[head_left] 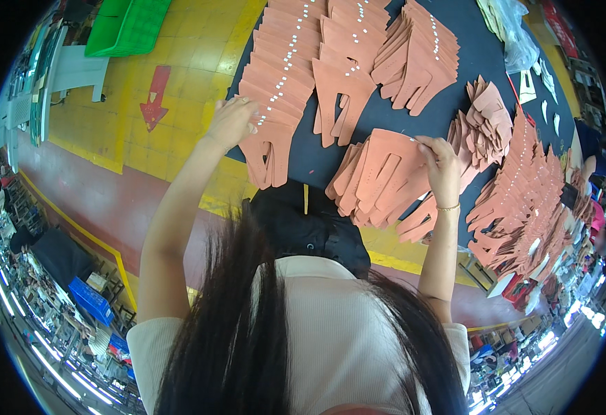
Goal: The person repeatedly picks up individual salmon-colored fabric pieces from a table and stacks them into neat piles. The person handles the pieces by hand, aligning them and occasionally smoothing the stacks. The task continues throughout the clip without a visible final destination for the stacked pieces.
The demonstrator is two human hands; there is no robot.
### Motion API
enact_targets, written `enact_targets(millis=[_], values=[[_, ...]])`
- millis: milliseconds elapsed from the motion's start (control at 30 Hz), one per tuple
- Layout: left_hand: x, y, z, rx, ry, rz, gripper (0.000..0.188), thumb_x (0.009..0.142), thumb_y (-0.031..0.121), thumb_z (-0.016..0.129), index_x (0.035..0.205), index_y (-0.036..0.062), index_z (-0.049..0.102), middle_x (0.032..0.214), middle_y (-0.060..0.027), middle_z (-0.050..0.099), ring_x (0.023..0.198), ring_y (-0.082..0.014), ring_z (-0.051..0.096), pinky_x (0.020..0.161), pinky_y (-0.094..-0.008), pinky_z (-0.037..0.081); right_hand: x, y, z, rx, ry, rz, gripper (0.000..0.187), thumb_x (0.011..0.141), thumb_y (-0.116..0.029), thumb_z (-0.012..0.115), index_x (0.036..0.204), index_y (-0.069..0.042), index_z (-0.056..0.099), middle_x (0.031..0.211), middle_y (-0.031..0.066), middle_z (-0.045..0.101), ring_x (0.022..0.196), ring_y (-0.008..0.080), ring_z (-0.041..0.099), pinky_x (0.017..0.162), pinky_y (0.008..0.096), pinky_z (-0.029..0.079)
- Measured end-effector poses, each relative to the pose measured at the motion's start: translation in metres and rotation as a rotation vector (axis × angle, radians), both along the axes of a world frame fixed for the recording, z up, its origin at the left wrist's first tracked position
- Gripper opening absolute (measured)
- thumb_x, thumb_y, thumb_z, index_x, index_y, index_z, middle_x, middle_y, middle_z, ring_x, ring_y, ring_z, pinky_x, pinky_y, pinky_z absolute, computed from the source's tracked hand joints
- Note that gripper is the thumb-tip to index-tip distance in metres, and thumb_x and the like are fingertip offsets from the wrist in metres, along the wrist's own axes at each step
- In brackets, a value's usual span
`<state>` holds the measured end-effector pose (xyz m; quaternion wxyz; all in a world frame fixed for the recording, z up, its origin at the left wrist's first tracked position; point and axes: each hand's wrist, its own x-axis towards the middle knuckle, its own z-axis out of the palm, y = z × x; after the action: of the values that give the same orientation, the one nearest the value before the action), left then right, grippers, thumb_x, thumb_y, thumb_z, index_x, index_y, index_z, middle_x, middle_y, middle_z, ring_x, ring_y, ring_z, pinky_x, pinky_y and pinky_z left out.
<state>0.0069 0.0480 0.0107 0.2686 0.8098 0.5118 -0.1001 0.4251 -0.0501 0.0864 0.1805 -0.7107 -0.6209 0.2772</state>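
My right hand [441,162] pinches the upper right corner of a salmon-pink cut piece [403,155], where a small white label sits. That piece lies on top of a fanned pile with long slots, at the table's near edge. My left hand [232,124] is at the left edge of a long overlapping row of the same pieces [282,76], beside its line of white labels. Its fingers are bent inward, and what they hold, if anything, is too small to make out. Two more labelled rows [344,69] [420,55] lie beyond, between my hands.
A dark table [399,123] carries the pieces. Bunched pieces [486,121] and a large spread pile [524,200] lie to the right. Clear plastic bags [517,41] are at the far right. A green crate [126,28] stands left, near a red floor arrow [155,100].
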Motion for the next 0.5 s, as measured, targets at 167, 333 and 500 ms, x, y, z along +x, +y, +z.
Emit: enact_targets(millis=[167,333,500], values=[[0.002,0.003,0.003,-0.025,0.010,0.006,0.037,0.072,0.014,0.078,0.104,0.0072,0.062,0.110,-0.0118,0.062,0.116,-0.0305,0.055,0.095,-0.0466,0.036,-0.001,0.007,-0.003,0.003,0.067,-0.031,0.015,0.089,-0.008,0.066,0.102,-0.007,0.073,0.081,0.0077,0.064,0.078,0.0247,0.059,0.074,0.0353,0.048],[0.003,0.004,0.004,-0.002,-0.013,0.005,0.039,0.070,0.012,0.078,0.106,0.0068,0.062,0.112,-0.0113,0.063,0.118,-0.0300,0.054,0.096,-0.0474,0.036,0.002,0.017,-0.009,0.011,0.139,-0.089,0.016,0.088,-0.006,0.066,0.102,-0.006,0.073,0.084,0.0086,0.065,0.081,0.0259,0.060,0.076,0.0353,0.049],[0.005,0.006,0.007,-0.047,-0.004,0.013,0.040,0.070,0.013,0.079,0.105,0.0062,0.062,0.112,-0.0121,0.063,0.118,-0.0310,0.053,0.097,-0.0474,0.036,0.013,0.034,-0.021,0.117,0.086,-0.039,0.016,0.087,-0.006,0.066,0.102,-0.006,0.073,0.086,0.0101,0.066,0.082,0.0276,0.061,0.076,0.0354,0.049]])
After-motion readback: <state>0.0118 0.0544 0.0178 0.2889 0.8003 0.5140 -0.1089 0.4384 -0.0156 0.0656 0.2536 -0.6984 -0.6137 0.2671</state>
